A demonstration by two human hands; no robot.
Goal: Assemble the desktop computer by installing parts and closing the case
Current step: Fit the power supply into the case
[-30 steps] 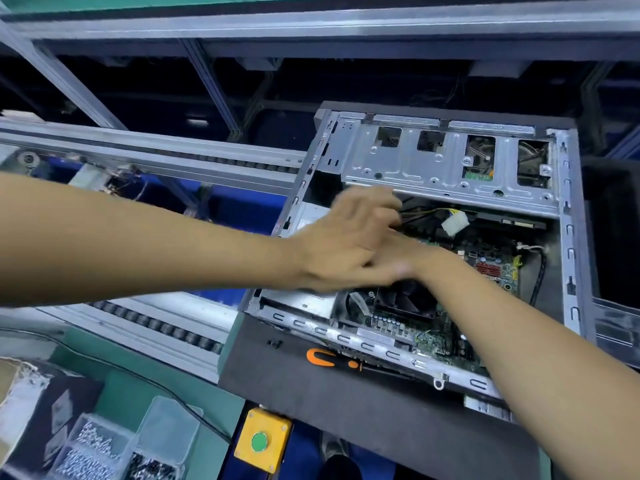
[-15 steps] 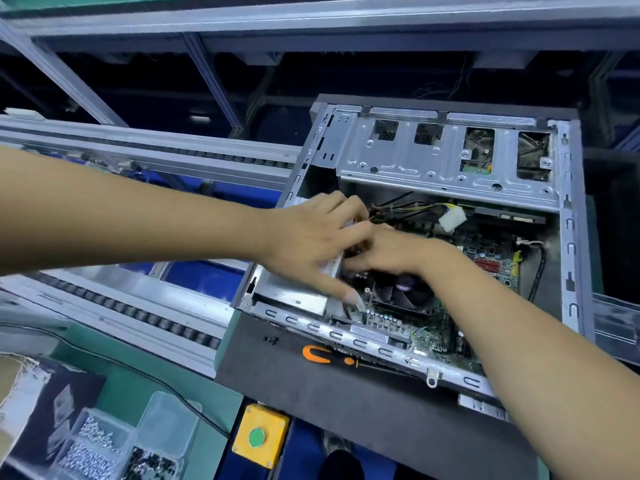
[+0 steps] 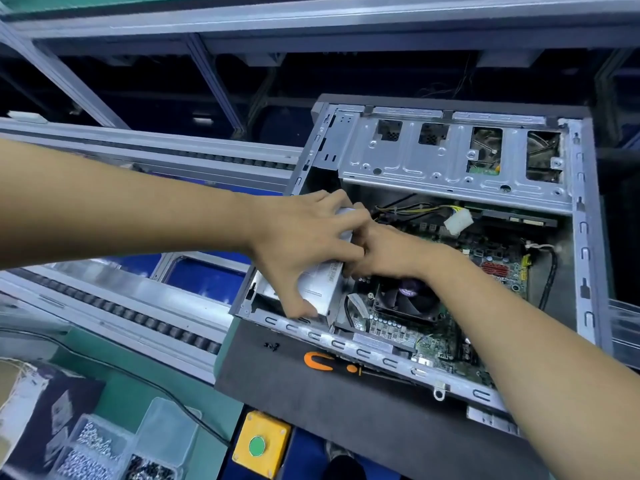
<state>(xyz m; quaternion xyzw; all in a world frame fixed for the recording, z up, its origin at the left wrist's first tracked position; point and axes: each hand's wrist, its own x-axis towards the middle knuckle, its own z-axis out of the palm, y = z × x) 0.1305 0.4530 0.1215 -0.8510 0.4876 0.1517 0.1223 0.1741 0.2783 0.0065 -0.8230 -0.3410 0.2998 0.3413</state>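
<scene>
An open desktop case (image 3: 585, 237) lies on its side on a dark mat (image 3: 311, 403), showing the motherboard (image 3: 498, 268) and a black CPU fan (image 3: 408, 299). In the case's near-left corner sits a silver power supply box (image 3: 322, 285). My left hand (image 3: 304, 247) is spread over the top of that box, thumb down on its near edge. My right hand (image 3: 384, 251) reaches in beside the box, with its fingers tucked against the box's right side; the fingertips are hidden. A white connector (image 3: 459, 220) on yellow and black wires hangs loose over the board.
An orange-handled screwdriver (image 3: 322, 362) and a few small black screws (image 3: 272, 346) lie on the mat. A yellow box with a green button (image 3: 258, 445) sits below the mat. Clear bins of screws (image 3: 100, 452) stand at the lower left. Roller conveyor rails (image 3: 138, 317) run along the left.
My left hand has slid down and left, from above the fan onto the power supply box, and now presses on it. My right hand stays beside the box, next to the fan.
</scene>
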